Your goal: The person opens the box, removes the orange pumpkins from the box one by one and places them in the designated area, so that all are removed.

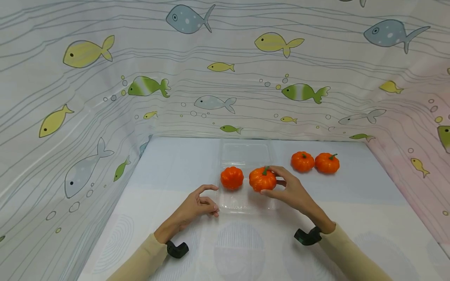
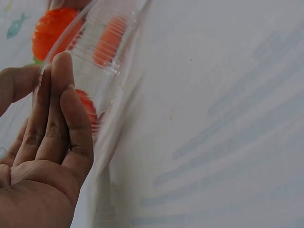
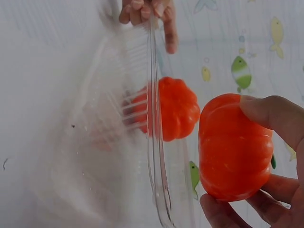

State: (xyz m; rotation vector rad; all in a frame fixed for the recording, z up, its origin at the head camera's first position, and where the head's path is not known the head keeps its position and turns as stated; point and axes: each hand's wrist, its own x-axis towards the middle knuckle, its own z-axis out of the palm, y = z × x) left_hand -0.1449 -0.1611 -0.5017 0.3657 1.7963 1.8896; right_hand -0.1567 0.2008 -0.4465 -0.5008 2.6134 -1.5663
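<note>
Head view: the right hand [image 1: 294,190] pinches an orange held pumpkin [image 1: 260,180] from its right side, fingers and thumb clamped on its skin; the green stem [image 1: 265,170] shows just beside the upper fingertips. The held pumpkin stands over the clear plastic container [image 1: 233,203], which spreads below and to the left of these fingers, its lid [image 1: 244,151] laid back beyond them. The left hand [image 1: 195,208] is at the container's near left side, one finger reaching over the edge, the others bent below it. Between the two sets of fingers, inside the container, sits the boxed pumpkin [image 1: 232,178]. Beyond and to the right of the right fingers, two loose pumpkins [image 1: 302,162] stand side by side on the table [image 1: 168,168]; a fish-patterned curtain [image 1: 225,84] hangs behind. Left wrist view: the left fingers are clamped on the container's rim, which runs in between them; past the fingertips, the held pumpkin shows above the rim, and more orange shows through the clear wall (which pumpkin, cannot tell). Right wrist view: the right thumb bears on one side of the held pumpkin, the fingers on the opposite side, with a bit of green towards the palm. Past these fingers, the boxed pumpkin is partly seen through the wall, and the left fingers straddle the rim farther off.
</note>
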